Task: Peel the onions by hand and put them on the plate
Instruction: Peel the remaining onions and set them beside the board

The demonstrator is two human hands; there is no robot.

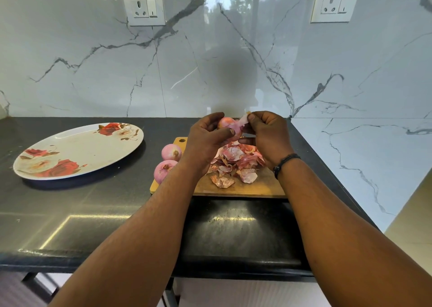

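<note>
**Desk:** What's at the centre of the shot?

**Photographer:** A person's two bare hands raised over a wooden cutting board (233, 185) on a black stone countertop (93, 204). The left hand (205, 138) cups a pink onion (228, 123), fingers curled round it, thumb across its front. The right hand (266, 131) pinches a pale strip of skin (243, 119) between thumb and forefinger; the strip lifts off the top of that onion, its lower end meeting the bulb.

**Desk:** And the rest of the onions?

**Photographer:** Two peeled onions sit at the board's left edge, one behind the other: the farther one (171, 152) near the board's hanging hole, the nearer one (163, 170) partly hidden by the left forearm. They look to be touching.

**Desk:** Peelings?

**Photographer:** A heap of papery pink and tan onion skins (236, 162) on the board, directly beneath the hands.

**Desk:** The plate?

**Photographer:** An oval white plate (77, 152) with red rose prints, left of the board and apart from it, nothing on it.

**Desk:** Background?

**Photographer:** White marble-look wall tiles (93, 61) with grey veins, two wall sockets, left socket (143, 7) and right socket (335, 4). A dark beaded bracelet (285, 164) circles the right wrist.
</note>
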